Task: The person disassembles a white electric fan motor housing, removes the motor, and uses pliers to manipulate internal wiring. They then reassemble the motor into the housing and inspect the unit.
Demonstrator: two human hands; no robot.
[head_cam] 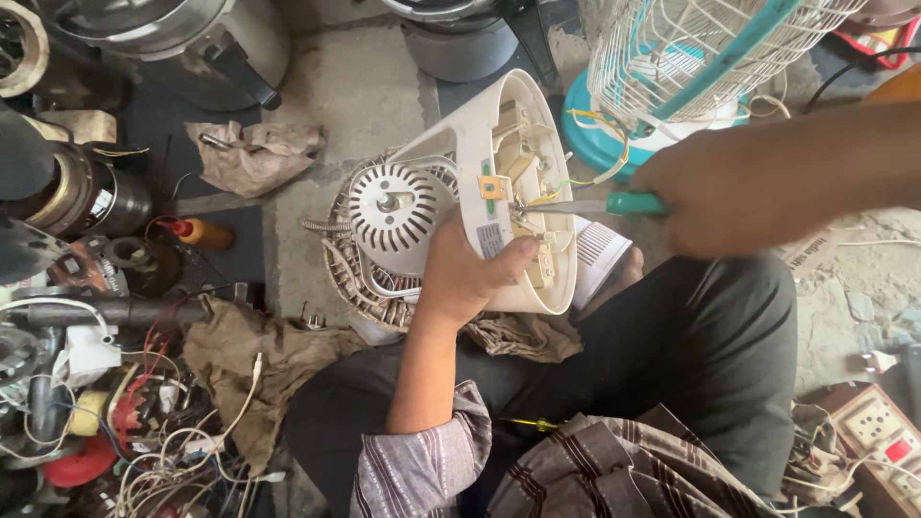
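My left hand grips a cream plastic fan base housing, its open underside turned up toward me. Inside it show a small orange part and yellow and white wires. A white slotted motor cover sits at the housing's left side, over a coiled wire guard. My right hand holds a green-handled screwdriver, whose metal tip reaches into the housing beside the orange part.
A teal and white fan with a wire cage stands at the upper right. Metal pots, motors, tangled wires and brown rags crowd the left. A switch board lies at the lower right. A yellow-handled tool rests on my lap.
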